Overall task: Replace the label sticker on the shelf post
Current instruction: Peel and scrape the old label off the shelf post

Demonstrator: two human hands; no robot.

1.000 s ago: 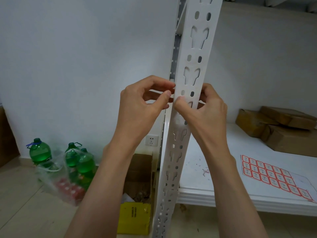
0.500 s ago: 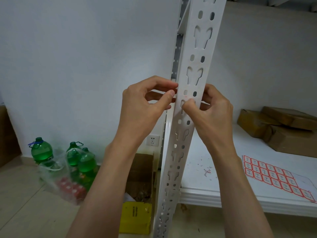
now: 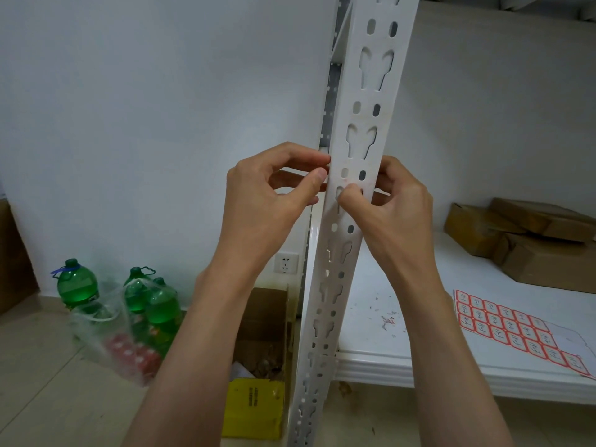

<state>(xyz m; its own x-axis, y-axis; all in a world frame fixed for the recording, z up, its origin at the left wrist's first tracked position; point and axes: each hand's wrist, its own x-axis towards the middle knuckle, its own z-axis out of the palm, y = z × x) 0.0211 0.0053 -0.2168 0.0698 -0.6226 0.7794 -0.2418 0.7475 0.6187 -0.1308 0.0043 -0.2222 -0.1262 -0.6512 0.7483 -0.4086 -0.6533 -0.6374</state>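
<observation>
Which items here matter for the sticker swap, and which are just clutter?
In play:
shelf post
left hand, gripping the post's left edge
right hand, thumb pressed on the post's face
sticker sheet on the shelf

Lying about:
green bottles
brown parcels
open carton
yellow box

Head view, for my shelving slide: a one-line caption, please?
Both hands work at the white slotted shelf post, right thumb pressing its face; a red label sheet lies on the shelf.
</observation>
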